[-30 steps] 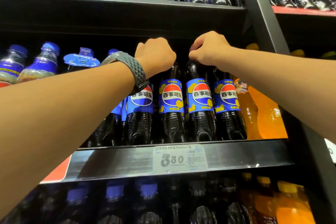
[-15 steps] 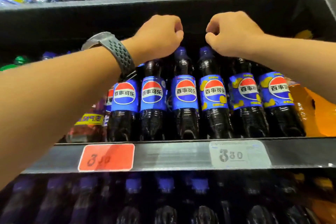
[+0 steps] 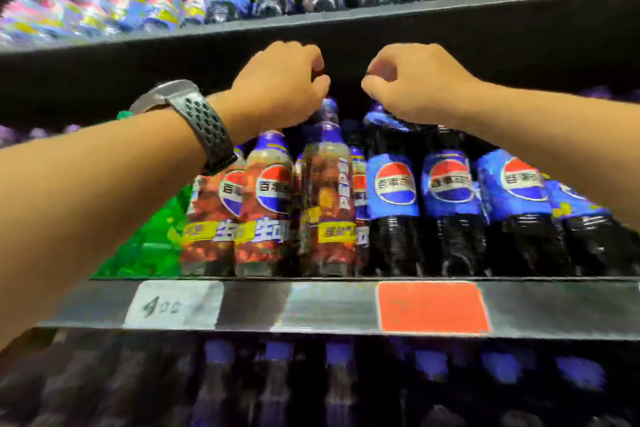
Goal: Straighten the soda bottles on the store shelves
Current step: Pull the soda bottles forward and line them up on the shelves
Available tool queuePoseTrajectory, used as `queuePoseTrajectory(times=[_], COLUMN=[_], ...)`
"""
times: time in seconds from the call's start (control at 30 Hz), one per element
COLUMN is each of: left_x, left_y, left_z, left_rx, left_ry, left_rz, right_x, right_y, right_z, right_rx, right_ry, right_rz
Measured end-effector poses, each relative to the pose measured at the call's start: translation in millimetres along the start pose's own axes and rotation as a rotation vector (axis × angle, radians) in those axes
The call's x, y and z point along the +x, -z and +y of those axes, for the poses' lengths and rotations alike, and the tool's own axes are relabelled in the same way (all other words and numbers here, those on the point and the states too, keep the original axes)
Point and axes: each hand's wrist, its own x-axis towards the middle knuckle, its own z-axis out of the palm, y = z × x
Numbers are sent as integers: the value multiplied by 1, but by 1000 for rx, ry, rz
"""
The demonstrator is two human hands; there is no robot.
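Shifting leftward: hands (image 3: 280,87) (image 3: 412,83) above brown-labelled bottles (image 3: 329,204).

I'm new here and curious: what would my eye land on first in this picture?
Two curled hands hang mid-frame above the bottle caps: the left hand, with a watch on its wrist, and the right hand. Under them on the middle shelf stand blue-labelled cola bottles, with reddish bottles to their left. A red tag sits on the shelf edge.

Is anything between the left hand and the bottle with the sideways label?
Nothing visible does. The left hand is right beside the cap of the sideways-label bottle, with no bottle or tag between them. Blur hides whether they touch.
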Motion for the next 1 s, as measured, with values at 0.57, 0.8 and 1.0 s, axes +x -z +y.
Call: queuePoseTrajectory(times=[0.57, 0.8, 1.0], left_x=[-36, -33, -31], left_y=[-22, -19, -11], left_z=[-58, -52, -38], left_rx=[-93, -170, -206], left_ry=[132, 194, 310], left_rz=[-143, -180, -293], right_x=[27, 28, 23], right_y=[-40, -26, -39], right_z=[-69, -70, -80], right_rx=[-167, 71, -209], right_ry=[-230, -262, -201], right_rz=[-277, -406, -281])
